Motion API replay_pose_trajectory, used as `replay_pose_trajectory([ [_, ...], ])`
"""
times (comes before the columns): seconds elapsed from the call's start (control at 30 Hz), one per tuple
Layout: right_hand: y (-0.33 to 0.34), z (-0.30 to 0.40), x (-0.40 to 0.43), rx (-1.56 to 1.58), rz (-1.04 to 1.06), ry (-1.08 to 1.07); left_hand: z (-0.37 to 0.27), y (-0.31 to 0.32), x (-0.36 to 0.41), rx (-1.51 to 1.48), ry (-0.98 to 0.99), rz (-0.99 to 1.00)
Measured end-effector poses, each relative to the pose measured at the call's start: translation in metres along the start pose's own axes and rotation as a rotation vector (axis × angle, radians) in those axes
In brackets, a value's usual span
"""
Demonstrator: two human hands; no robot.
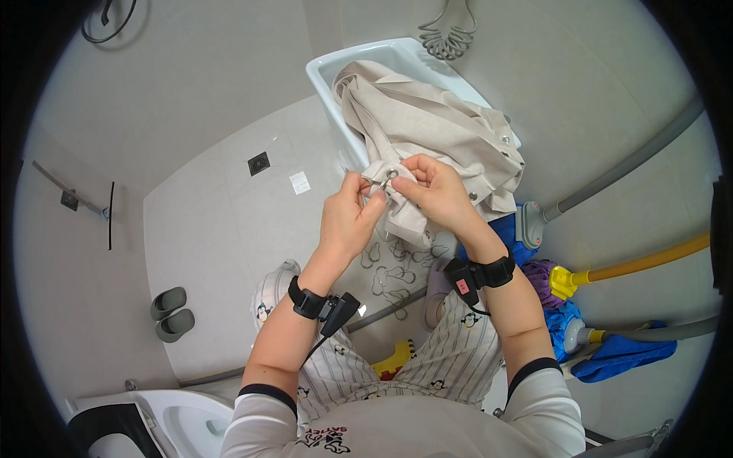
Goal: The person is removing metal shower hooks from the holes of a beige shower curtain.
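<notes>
A large beige fabric curtain [424, 109] with metal eyelets lies heaped in a white basin, its near edge hanging over the front. At one eyelet [391, 173] both of my hands meet. My left hand [349, 217] pinches a small metal ring or hook [385, 182] that passes by the eyelet, along with the cloth. Thumb and fingers of my right hand [438, 192] grip the fabric on the eyelet's other side. Several beaded metal ring hooks [395, 280] are spread on the floor below. Whether the metal piece goes through the eyelet cannot be told.
The white basin [329, 86] stands against the wall under a coiled hose [449, 43]. Mops with blue and purple heads [544, 280] lean at the right. Grey slippers [172, 315] and a floor drain [259, 164] are at the left. A white toilet or washbasin [189, 418] is at the lower left.
</notes>
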State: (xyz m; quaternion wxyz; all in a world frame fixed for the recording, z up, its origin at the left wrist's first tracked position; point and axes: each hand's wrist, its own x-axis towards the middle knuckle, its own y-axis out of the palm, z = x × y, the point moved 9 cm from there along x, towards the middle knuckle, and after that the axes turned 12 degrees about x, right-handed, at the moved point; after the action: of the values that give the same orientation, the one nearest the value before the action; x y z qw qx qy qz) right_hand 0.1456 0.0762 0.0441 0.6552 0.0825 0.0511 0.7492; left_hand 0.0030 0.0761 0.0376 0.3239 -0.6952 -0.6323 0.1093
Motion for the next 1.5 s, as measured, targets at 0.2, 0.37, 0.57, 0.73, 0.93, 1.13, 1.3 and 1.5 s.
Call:
replay_pose_trajectory([
  [0.2, 0.002, -0.005, 0.0, 0.015, 0.005, -0.007, 0.002, 0.002, 0.001, -0.117, 0.022, -0.055],
  [0.37, 0.006, 0.0, -0.002, -0.015, 0.024, -0.161, -0.003, 0.001, -0.001, -0.173, 0.019, -0.077],
  [0.57, 0.014, 0.008, -0.007, -0.134, 0.01, -0.189, 0.002, 0.004, 0.001, -0.233, 0.016, -0.103],
  [0.73, 0.021, 0.019, -0.011, -0.309, -0.026, -0.284, 0.006, 0.006, 0.001, -0.303, -0.049, -0.066],
  [0.93, 0.036, 0.04, -0.018, -0.545, 0.002, -0.444, 0.007, 0.004, 0.002, -0.346, -0.048, -0.101],
  [1.13, 0.052, 0.052, -0.028, -0.788, 0.09, -0.66, 0.007, -0.001, 0.003, -0.137, -0.016, -0.106],
  [1.3, 0.035, 0.041, -0.02, -0.619, 0.105, -0.473, -0.011, -0.012, 0.004, 0.181, 0.066, -0.152],
  [1.5, 0.013, 0.003, -0.005, -0.031, 0.092, -0.09, -0.017, -0.016, 0.003, 0.229, 0.215, -0.287],
])
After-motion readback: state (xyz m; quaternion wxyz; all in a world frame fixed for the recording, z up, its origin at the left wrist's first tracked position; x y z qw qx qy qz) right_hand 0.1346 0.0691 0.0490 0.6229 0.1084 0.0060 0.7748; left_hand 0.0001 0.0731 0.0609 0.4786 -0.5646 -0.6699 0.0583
